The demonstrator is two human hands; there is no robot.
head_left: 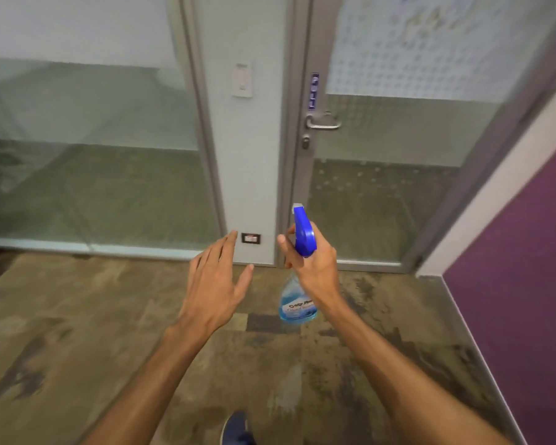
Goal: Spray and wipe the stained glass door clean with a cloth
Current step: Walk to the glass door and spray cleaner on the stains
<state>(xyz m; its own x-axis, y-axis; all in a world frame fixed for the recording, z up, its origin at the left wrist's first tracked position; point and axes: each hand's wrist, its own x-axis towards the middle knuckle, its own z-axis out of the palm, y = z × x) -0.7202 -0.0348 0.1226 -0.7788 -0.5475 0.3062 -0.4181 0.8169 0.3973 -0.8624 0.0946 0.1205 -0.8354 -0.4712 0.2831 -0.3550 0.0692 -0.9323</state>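
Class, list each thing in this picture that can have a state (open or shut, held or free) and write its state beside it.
Glass door: shut, marks on its upper pane.
Door handle: level, untouched.
Spray bottle: held upright, nozzle toward the door, blue liquid inside.
Right hand: grips the bottle's neck.
Left hand: open, holds nothing.

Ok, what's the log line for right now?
right hand: grips spray bottle, nozzle toward glass door | left hand: open, empty | cloth: not in view | spray: none seen yet
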